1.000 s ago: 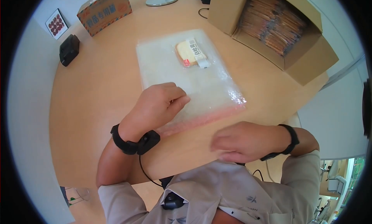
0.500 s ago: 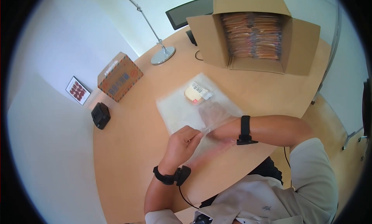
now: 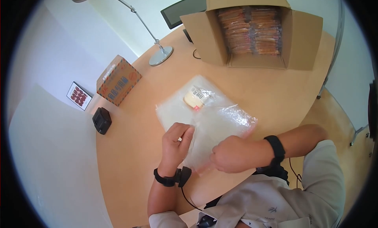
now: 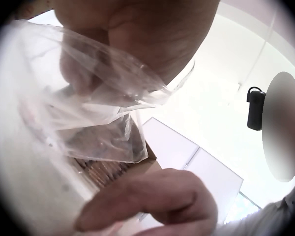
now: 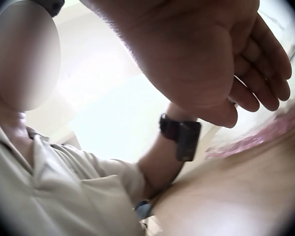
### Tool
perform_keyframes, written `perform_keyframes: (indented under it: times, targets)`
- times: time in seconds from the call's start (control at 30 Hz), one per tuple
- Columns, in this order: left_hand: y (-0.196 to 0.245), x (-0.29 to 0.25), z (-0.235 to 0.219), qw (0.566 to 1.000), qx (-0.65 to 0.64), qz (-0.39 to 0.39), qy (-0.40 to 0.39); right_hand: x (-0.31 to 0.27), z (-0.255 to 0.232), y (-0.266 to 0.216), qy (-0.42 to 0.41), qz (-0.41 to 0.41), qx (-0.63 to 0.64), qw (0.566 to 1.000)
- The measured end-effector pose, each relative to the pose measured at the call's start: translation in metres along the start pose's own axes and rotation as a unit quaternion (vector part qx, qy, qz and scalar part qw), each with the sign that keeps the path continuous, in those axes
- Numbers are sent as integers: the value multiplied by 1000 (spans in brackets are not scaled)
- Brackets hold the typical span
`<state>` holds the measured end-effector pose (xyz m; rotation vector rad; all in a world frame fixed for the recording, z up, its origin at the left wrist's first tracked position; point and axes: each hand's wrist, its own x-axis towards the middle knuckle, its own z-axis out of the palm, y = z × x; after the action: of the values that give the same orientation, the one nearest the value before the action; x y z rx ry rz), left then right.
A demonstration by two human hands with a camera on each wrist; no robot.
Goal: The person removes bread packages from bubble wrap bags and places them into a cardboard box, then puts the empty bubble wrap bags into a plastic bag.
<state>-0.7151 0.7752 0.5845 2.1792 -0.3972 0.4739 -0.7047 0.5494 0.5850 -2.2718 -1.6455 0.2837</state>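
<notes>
A stack of clear plastic bags (image 3: 214,133) with a pink edge lies on the table. My left hand (image 3: 177,143) pinches the top film near its left side; in the left wrist view the loose film (image 4: 88,115) hangs from my fingers. By the pink edge (image 5: 265,135), my right hand (image 3: 234,154) hovers low, its fingers loosely extended with nothing in them. Past my hands, a wrapped slice of bread (image 3: 193,97) with a printed label sits on the far part of the stack, beside a fold of the film.
An open cardboard box (image 3: 232,60) full of flat packets stands at the back right. A printed carton (image 3: 120,84), a black device (image 3: 102,120) and a lamp base (image 3: 161,56) are at the left and back. The table (image 3: 134,165) curves in front of me.
The head view has tilted up and shifted. My right hand reached under the clear film and has come back out to the pink edge. My left hand has taken hold of the film.
</notes>
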Motion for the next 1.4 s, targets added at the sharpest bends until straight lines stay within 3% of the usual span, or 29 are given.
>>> perform_keyframes:
  times: [0.03,0.1,0.23,0.27,0.3,0.33,0.37,0.43,0.47,0.53,0.7,0.77,1.0,1.07,1.13,1.23,1.4]
  targets:
    - [0,1,0,1000,-5,-12,-2,-3,1,-4,0,2,3,1000]
    - [-2,1,2,1000,-9,-1,3,-10,3,-9,184,-117,-33,975]
    - [0,0,-1,999,-23,15,-20,-14,-12,-7,232,-118,-78,962]
    - [3,-1,-5,999,-25,10,-19,-13,-13,-1,312,-117,-113,936]
    - [7,-1,-10,995,-46,15,-91,-13,-15,5,388,-114,-146,903]
    - [8,-1,-13,984,-67,18,-163,-14,-15,10,382,-114,-142,906]
    - [4,-2,-14,984,-73,11,-162,-18,-14,15,381,-77,-145,910]
    - [-6,-6,-13,972,-15,-9,-236,-26,-12,25,368,-28,-134,920]
    - [-8,-6,-9,972,-24,-20,-233,-31,-11,30,356,-30,-128,925]
    - [-7,-6,-4,975,122,16,-186,-41,-8,36,248,-15,-85,965]
    - [-19,-14,11,968,165,48,-181,-51,12,38,139,-49,-63,987]
    - [-34,-17,13,960,169,44,-219,-53,23,38,110,-60,-47,991]
    - [-27,-19,7,963,123,-28,-237,-55,23,37,99,-29,-40,994]
    - [-18,-22,9,967,158,-3,-198,-55,21,35,76,-31,-46,996]
    - [-21,-26,17,962,175,17,-207,-53,22,31,147,-28,-33,988]
    - [-23,-27,19,955,190,40,-225,-53,19,28,152,-1,-87,985]
    - [-33,-27,22,952,182,54,-239,-57,25,27,100,19,-88,991]
